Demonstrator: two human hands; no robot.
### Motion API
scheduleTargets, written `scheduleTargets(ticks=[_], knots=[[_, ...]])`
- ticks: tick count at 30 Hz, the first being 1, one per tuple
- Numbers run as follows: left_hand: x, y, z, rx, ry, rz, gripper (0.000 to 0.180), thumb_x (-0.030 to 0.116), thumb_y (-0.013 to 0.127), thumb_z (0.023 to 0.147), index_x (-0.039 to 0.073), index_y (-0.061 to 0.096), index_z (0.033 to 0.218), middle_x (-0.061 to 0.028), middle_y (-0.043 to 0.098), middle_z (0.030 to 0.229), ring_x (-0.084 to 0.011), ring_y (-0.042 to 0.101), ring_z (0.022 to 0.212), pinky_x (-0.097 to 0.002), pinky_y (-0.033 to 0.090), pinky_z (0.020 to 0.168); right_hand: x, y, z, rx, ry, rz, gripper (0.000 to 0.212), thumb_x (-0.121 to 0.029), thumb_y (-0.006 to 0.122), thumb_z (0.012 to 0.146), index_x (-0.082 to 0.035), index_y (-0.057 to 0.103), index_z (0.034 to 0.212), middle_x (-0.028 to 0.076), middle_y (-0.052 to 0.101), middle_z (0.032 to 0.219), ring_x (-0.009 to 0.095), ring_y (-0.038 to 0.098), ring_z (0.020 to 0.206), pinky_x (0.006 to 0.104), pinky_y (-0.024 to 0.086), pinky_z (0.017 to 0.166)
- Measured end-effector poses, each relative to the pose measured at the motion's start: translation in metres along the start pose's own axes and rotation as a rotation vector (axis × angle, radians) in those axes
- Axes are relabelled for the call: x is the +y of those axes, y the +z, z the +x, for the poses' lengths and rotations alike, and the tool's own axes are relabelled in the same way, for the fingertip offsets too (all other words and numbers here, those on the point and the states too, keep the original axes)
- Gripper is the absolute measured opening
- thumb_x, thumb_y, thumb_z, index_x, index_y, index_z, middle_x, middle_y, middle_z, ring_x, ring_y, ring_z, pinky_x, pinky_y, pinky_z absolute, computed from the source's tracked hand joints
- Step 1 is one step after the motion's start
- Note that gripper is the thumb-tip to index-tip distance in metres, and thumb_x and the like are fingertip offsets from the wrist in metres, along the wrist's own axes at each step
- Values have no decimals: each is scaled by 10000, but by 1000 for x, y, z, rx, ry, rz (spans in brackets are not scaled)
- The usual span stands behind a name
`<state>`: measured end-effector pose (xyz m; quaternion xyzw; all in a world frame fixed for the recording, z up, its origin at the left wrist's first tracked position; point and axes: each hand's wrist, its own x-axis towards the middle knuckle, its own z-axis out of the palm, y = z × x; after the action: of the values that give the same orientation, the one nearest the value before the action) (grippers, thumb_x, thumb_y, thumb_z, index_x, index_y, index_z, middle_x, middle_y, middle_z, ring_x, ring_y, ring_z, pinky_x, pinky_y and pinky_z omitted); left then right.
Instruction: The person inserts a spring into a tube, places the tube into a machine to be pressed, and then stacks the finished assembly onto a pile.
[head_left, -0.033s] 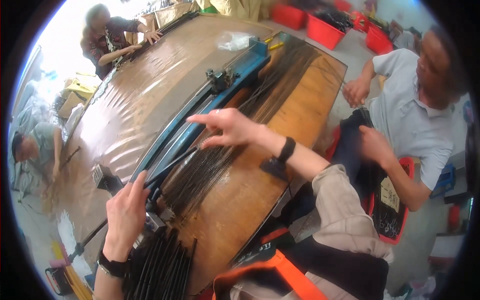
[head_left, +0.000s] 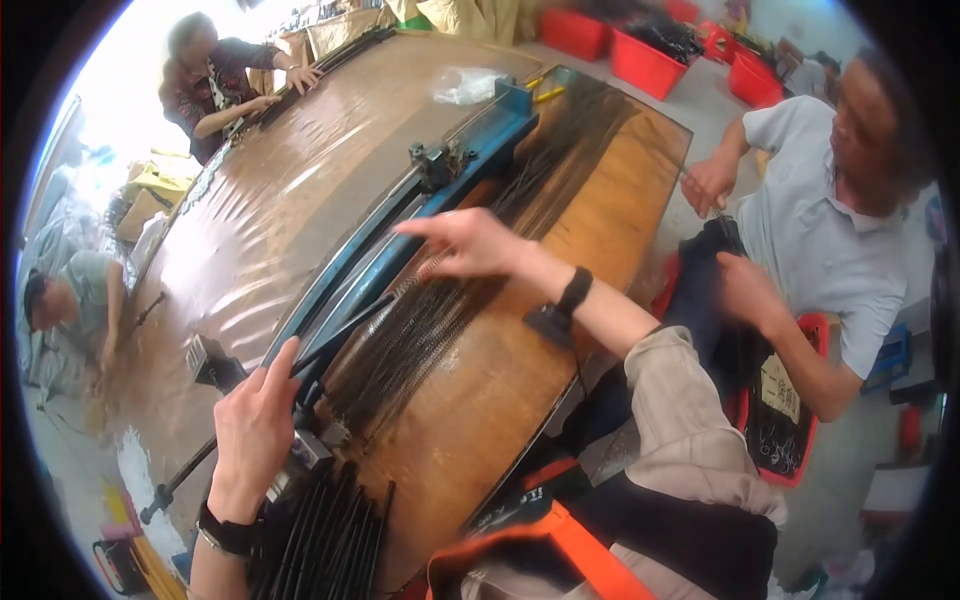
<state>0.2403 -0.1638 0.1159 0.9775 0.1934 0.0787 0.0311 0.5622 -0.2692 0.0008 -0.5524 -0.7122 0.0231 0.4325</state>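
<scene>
My left hand (head_left: 255, 420) is closed around a thin black tube (head_left: 345, 328) at the near end of a long blue bench fixture (head_left: 365, 285). A metal coil spring (head_left: 405, 286) runs from the tube's far end to my right hand (head_left: 465, 245). Thumb and fingers of that hand pinch the spring, while its index finger stretches out over the blue rail. Beneath lie many long dark springs (head_left: 410, 345) in a heap on the wooden table (head_left: 500, 385). A bundle of black tubes (head_left: 325, 530) stands beside my left wrist.
A metal clamp block (head_left: 435, 165) sits on the fixture's far part, with a clear plastic bag (head_left: 468, 86) behind. At right, a co-worker (head_left: 820, 200) sits by a red bin (head_left: 800, 400). Another person (head_left: 215, 80) works at the far left edge. Red tubs (head_left: 650, 62) stand behind.
My right hand has shifted up and to the right, away from the tube's end, and more of the spring shows between them. My left hand stays nearly in place.
</scene>
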Motion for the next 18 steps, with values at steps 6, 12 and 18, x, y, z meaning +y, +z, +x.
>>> scheduleTargets(ticks=[6,12,18], knots=[[-3,30,27,-10,119,-79,263,18,565,874,62,574,1134,-180,592,874,-398,600,747,-457,486,634,47,-19,-3,170,-163,-263,389,-264,760,811,-138,655,1164,96,666,755,275,666,673,360,552,632],[-6,36,39,-109,-17,-97,309,8,550,881,52,587,1185,-205,614,949,-416,619,828,-494,489,697,95,-36,-28,363,156,-490,434,-257,751,813,-153,621,1213,87,629,743,286,640,685,376,539,627],[-10,25,24,18,16,-90,309,9,562,877,73,599,1177,-188,599,901,-394,615,789,-471,485,664,18,21,-8,52,118,-318,538,-285,755,803,-154,566,1290,104,629,759,274,642,705,371,523,592]])
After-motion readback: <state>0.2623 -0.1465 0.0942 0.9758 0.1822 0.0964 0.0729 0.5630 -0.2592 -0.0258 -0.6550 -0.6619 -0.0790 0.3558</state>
